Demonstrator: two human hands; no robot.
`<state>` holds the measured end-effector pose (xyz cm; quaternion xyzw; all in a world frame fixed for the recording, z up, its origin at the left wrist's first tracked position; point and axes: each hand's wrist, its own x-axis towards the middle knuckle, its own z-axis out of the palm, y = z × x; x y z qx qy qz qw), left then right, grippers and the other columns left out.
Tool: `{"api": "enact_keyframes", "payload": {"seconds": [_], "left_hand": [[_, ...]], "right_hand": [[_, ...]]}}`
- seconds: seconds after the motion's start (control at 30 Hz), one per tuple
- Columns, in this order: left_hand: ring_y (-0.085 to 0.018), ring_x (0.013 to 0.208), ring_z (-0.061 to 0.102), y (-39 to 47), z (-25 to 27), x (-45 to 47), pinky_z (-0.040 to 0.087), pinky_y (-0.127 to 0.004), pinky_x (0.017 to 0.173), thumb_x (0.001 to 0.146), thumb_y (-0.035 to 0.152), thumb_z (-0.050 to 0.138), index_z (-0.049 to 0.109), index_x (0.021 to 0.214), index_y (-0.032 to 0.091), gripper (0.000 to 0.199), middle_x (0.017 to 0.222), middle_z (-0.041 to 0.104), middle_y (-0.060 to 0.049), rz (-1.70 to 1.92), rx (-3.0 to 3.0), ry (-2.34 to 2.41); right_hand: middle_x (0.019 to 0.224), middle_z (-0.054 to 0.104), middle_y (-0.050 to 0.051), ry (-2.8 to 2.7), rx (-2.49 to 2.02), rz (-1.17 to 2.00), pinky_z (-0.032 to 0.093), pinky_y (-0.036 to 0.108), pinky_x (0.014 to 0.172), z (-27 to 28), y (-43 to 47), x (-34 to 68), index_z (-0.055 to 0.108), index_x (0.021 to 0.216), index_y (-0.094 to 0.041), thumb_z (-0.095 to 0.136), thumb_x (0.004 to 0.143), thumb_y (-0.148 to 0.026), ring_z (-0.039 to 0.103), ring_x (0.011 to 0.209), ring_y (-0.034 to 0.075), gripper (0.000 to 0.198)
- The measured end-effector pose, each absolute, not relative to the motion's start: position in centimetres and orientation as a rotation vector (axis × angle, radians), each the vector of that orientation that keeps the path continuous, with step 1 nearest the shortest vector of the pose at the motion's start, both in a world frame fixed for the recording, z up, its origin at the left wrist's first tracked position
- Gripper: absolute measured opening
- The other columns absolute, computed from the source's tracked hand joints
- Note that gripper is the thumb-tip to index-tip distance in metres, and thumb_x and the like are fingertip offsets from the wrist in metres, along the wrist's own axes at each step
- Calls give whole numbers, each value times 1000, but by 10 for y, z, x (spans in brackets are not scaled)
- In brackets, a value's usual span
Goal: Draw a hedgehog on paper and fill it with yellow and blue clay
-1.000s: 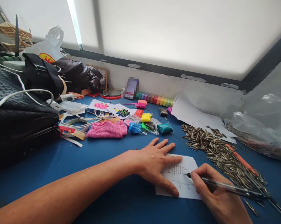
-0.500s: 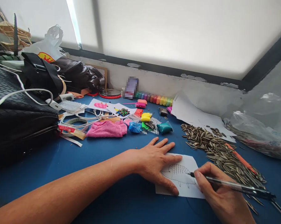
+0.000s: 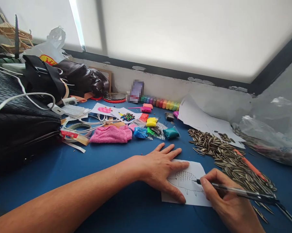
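A small white sheet of paper (image 3: 196, 199) lies on the blue table, bearing a line drawing (image 3: 185, 181) of a rounded animal with short legs and rows of small marks on its body. My left hand (image 3: 162, 168) rests flat on the sheet's left side, fingers spread, covering part of the drawing. In my right hand (image 3: 226, 197) a black pen (image 3: 243, 192) with a clear barrel is pinched, its tip at the right part of the animal's body. Just beyond the right hand spreads a pile of striped sunflower seeds (image 3: 233, 165), with an orange stick-like tool (image 3: 250, 165) lying on it.
Bagged colored clay (image 3: 170, 132) and a pink cloth (image 3: 111, 134) lie beyond my left hand. White sheets (image 3: 196, 116) and a plastic bag (image 3: 269, 136) are at the right. A black bag (image 3: 19, 129) and white cables (image 3: 24, 94) fill the left side.
The pen's rear end has dipped slightly, and my right hand has shifted a little to the left. My left hand stays in place on the paper.
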<state>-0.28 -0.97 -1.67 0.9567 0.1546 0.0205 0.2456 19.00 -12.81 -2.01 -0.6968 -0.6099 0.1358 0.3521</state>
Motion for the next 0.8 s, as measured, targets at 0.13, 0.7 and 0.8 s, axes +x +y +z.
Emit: {"api": "enact_keyframes", "payload": {"seconds": [0.13, 0.7, 0.8], "left_hand": [[-36, 148, -3, -9, -17, -2, -2, -59, 116, 76, 77, 52, 26, 152, 28, 95, 161, 6, -14, 59, 2608, 420], [-37, 148, -2, -10, -17, -3, -2, -59, 116, 76, 77, 52, 26, 152, 27, 95, 161, 6, -14, 57, 2621, 424], [-37, 148, -3, -10, -17, -3, -1, -60, 116, 76, 77, 52, 26, 153, 27, 95, 161, 5, -14, 48, 2623, 422]], "right_hand": [[48, 43, -5, -1630, -1781, 335, 29, 22, 37, -21, -126, 194, 52, 59, -24, 52, 84, -45, 38, 40, 11, 33], [50, 44, -5, -1561, -1798, 299, 29, 24, 41, -23, -129, 188, 49, 58, -24, 51, 84, -43, 38, 44, 11, 32], [50, 43, -5, -1538, -1798, 293, 30, 23, 41, -20, -130, 185, 49, 58, -24, 51, 83, -43, 38, 44, 11, 32]]}}
